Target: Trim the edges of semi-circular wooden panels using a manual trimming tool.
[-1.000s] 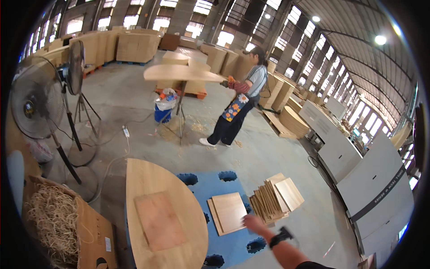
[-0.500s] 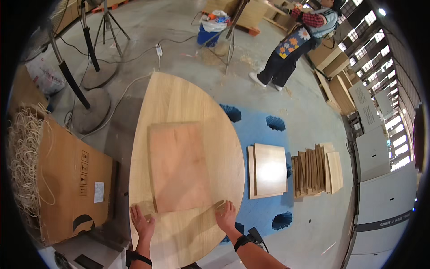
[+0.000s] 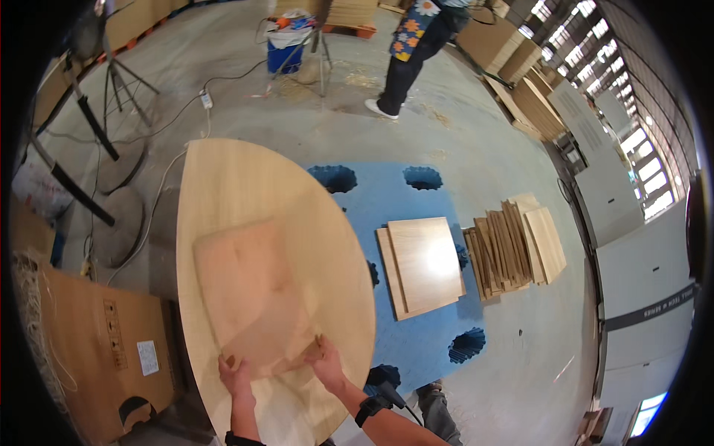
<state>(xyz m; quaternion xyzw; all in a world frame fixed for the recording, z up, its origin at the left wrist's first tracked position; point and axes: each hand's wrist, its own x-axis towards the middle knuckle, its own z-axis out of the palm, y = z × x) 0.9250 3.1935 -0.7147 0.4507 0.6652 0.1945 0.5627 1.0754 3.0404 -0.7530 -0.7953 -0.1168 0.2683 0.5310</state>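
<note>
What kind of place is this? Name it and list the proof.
Probably a woodworking or furniture factory hall: stacked wooden boards on a blue pallet, a large round tabletop under both hands, and piles of panels along the concrete floor.

Blue pallet (image 3: 416,334), stacked boards (image 3: 420,264), cardboard box (image 3: 97,349), co-worker (image 3: 413,44).

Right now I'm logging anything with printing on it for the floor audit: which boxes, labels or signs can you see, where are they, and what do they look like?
Cardboard box: lower left, beside the round table; large, brown, with packing straw spilling from its top.
White label: on that box's side; small upright rectangle, dark print.
Dark printed marks: above the label; small vertical row.
Grey panel: right edge; pale, crossed by a dark printed band.
</note>
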